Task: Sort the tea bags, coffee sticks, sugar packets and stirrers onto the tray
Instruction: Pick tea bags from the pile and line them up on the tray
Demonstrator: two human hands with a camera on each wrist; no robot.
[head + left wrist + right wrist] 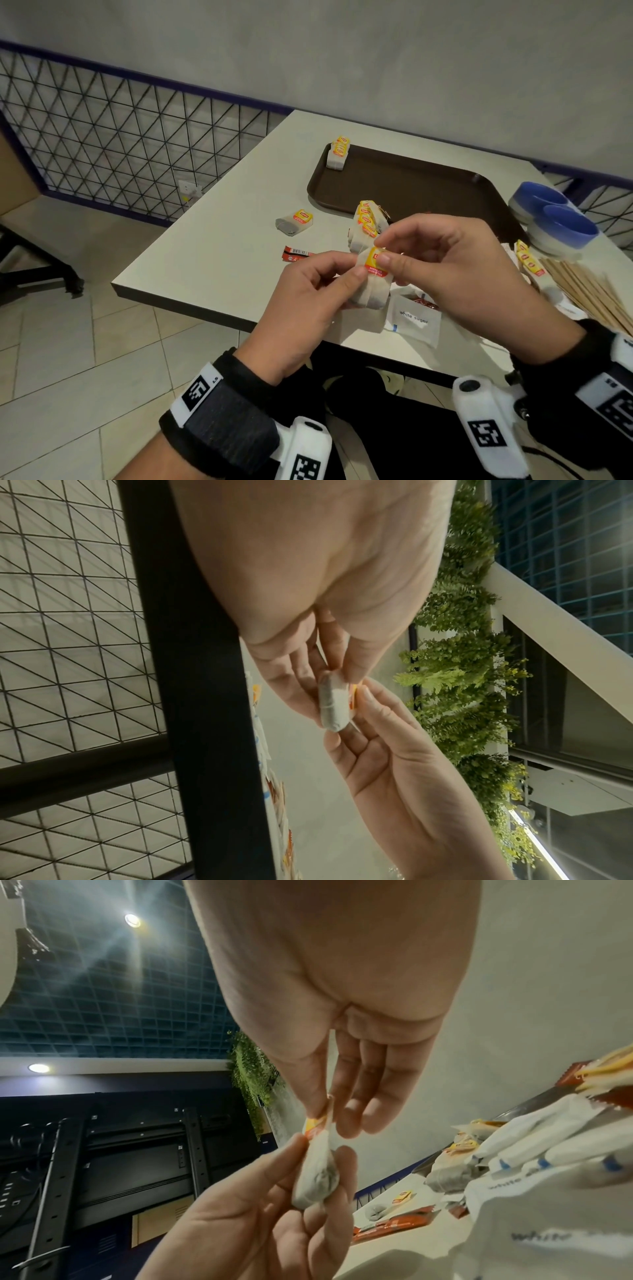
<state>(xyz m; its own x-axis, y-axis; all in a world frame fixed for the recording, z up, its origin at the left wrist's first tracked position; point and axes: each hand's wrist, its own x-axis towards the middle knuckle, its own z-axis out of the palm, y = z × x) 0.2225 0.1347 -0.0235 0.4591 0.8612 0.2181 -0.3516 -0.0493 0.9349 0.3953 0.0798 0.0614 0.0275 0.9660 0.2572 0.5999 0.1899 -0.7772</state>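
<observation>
— Tea bag [371, 284]: where is it, and who has it?

— Both hands hold it in the air over the near edge of the table [212, 263]. The left hand [308, 308] pinches the pouch between thumb and fingers; the right hand [455, 270] pinches the yellow and red tag [376, 262] at its top between thumb and forefinger, the other fingers hanging loosely curled.

— Which way does it run?

— Long axis roughly upright in the head view, tag end up and away from the person, the dark tea-filled end down. The left wrist view shows the pouch edge-on [334, 704]; the right wrist view shows it bulging at the bottom [316, 1172].

— And the tray?

— A brown tray [428, 192] lies further back on the table, with a small stack of tea bags [338, 154] in its far left corner.

— What else lies on the table?

— A cluster of tea bags [368, 222] just behind the hands, one lone tea bag [295, 222] to the left, two red coffee sticks [297, 255] near it. A packet printed "white sugar" [414, 320] lies under the hands, wooden stirrers [589, 291] at the right, more tea bags [529, 262] beside them, and blue and white bowls [555, 219] beyond.

— The room?

— Pale table top, tiled floor, a grey wall, a black wire-mesh railing [120, 137] on the left. The wrist views catch hanging green plants [462, 669] and a dark gridded ceiling [103, 988].
</observation>
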